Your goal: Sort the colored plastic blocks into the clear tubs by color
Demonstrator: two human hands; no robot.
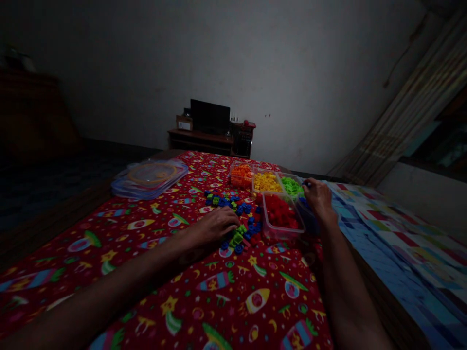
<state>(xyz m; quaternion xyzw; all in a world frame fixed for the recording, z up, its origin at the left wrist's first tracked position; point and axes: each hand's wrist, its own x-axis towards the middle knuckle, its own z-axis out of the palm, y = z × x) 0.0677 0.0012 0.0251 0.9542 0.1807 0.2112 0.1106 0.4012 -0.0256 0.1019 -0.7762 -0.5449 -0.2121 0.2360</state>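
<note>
I've got left fingers beside loose blocks, can't tell if gripping. Right fingers pinch a small blue piece; green blocks just left of them.

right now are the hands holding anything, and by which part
The right hand pinches a small dark-blue plastic block, gripped part too small to tell; whether the left hand holds anything cannot be told.
</note>
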